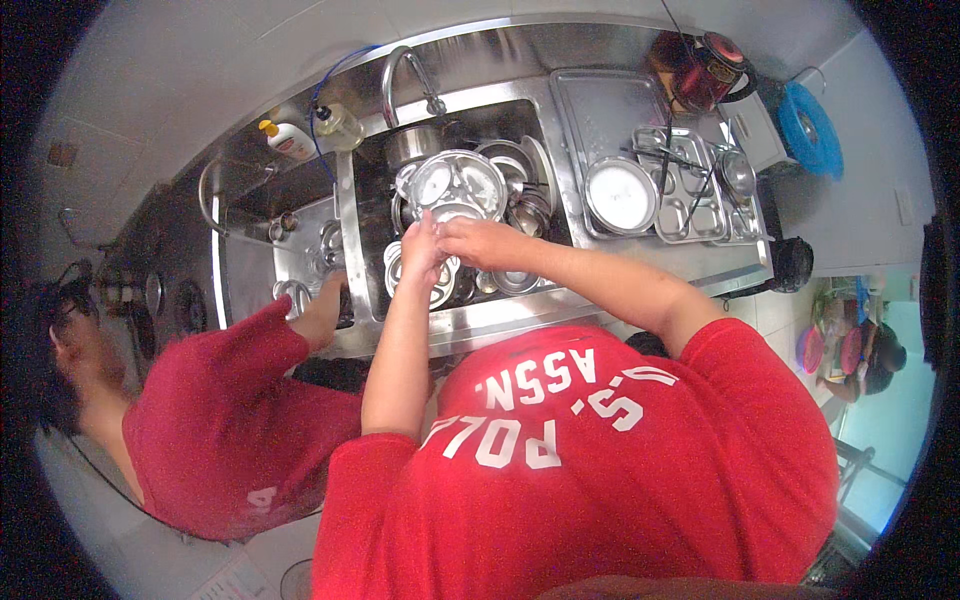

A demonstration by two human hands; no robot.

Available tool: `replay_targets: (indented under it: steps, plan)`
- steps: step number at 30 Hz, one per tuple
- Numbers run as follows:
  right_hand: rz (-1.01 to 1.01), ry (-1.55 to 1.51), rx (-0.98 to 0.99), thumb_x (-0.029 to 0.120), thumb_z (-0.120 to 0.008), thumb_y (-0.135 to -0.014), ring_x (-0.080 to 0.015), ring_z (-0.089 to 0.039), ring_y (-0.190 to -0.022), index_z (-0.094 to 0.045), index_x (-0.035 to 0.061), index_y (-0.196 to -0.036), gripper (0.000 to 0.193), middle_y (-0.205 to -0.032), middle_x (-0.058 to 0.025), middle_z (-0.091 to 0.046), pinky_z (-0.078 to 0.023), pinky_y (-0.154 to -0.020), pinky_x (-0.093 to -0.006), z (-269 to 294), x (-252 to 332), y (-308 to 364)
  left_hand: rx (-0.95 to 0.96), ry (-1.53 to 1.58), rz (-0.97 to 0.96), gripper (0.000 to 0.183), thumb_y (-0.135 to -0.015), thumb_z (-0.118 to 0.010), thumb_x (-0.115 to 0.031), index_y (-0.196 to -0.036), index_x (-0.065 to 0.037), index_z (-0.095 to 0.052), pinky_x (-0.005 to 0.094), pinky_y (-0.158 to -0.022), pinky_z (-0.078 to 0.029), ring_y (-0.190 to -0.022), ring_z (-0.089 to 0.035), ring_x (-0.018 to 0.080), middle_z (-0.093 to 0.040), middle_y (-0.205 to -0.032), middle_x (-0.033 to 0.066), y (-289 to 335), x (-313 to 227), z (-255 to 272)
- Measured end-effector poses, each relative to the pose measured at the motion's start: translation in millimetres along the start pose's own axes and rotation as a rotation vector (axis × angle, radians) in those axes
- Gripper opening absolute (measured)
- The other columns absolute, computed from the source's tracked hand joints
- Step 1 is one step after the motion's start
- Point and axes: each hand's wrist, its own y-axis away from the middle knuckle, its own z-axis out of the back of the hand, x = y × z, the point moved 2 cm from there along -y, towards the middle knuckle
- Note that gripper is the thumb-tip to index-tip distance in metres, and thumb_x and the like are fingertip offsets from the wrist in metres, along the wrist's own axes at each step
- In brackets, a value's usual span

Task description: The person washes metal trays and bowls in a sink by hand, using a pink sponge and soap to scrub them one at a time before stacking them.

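Left hand [424, 250] and right hand [480, 243] meet above steel dishes [438, 182] in a sink [352, 235]; whether fingers grip anything is unclear.

The left hand [425, 250] and right hand [470, 241] meet over the sink basin [560, 190]. Inside the basin, near them, a round divided steel plate [438, 184] lies among steel dishes. A curved faucet [388, 82] rises behind it. To its right, compartment trays [707, 222] and a round whitish pan [620, 196] rest on the tabletop [690, 262]; to its left stands a red-shirted co-worker [235, 420].
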Motion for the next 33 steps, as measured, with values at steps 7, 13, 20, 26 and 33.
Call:
replay_targets:
  steps: [7, 13, 20, 26, 33]
  plan:
    - [-0.077, 0.125, 0.250, 0.022, -0.064, -0.083, -0.0341, -0.058, -0.106, -0.062, 0.0073, -0.109, 0.030, -0.111, -0.0137, -0.062, -0.050, -0.085, -0.0420, 31.3, -28.9, 23.8, -0.121, -0.155, 0.074, 0.023, -0.087, -0.052, -0.001, -0.109, 0.001, -0.059, 0.0345, -0.061, -0.055, -0.078, -0.067, 0.0212, -0.066, -0.091, 0.0102, 17.2, -8.3, 1.1]
    - [-0.288, 0.386, 0.105, 0.023, -0.060, -0.086, -0.0364, -0.052, -0.120, -0.059, 0.0024, -0.120, 0.040, -0.127, -0.0175, -0.057, -0.038, -0.103, -0.0512, 58.1, -59.3, 27.6, 0.027, -0.423, -0.018, 0.025, -0.082, -0.055, 0.000, -0.105, 0.006, -0.065, 0.0307, -0.070, -0.052, -0.080, -0.067, 0.0180, -0.070, -0.097, 0.0112, 25.3, -18.9, -7.6]
    - [-0.491, 0.306, 0.062, 0.016, -0.061, -0.076, -0.0344, -0.059, -0.090, -0.062, 0.0039, -0.082, 0.014, -0.091, -0.0174, -0.062, -0.043, -0.090, -0.0473, 29.4, -44.3, 26.7, -0.122, -0.583, -0.290, 0.020, -0.082, -0.056, -0.003, -0.096, 0.002, -0.069, 0.0280, -0.063, -0.048, -0.071, -0.061, 0.0107, -0.070, -0.085, 0.0072, 29.4, -35.5, -22.6]
    - [-0.655, -0.024, -0.642, 0.009, -0.067, -0.080, -0.0237, -0.059, -0.073, -0.056, 0.0047, -0.087, 0.013, -0.084, -0.0094, -0.059, -0.049, -0.070, -0.0358, 32.2, -52.3, 36.8, -0.078, -0.117, -0.013, 0.009, -0.082, -0.061, -0.002, -0.089, 0.001, -0.065, 0.0282, -0.057, -0.048, -0.065, -0.062, 0.0149, -0.067, -0.078, 0.0061, -0.6, -4.9, 5.5]
    - [-0.727, -0.159, -0.861, 0.016, -0.050, -0.097, -0.0205, -0.060, -0.104, -0.067, 0.0003, -0.110, 0.026, -0.107, -0.0111, -0.066, -0.044, -0.096, -0.0320, 47.3, -54.7, 28.3, 0.277, -0.038, 0.531, 0.017, -0.083, -0.070, -0.015, -0.097, -0.006, -0.067, 0.0220, -0.039, -0.040, -0.049, -0.055, 0.0081, -0.067, -0.074, -0.0002, 18.5, 16.8, -5.3]
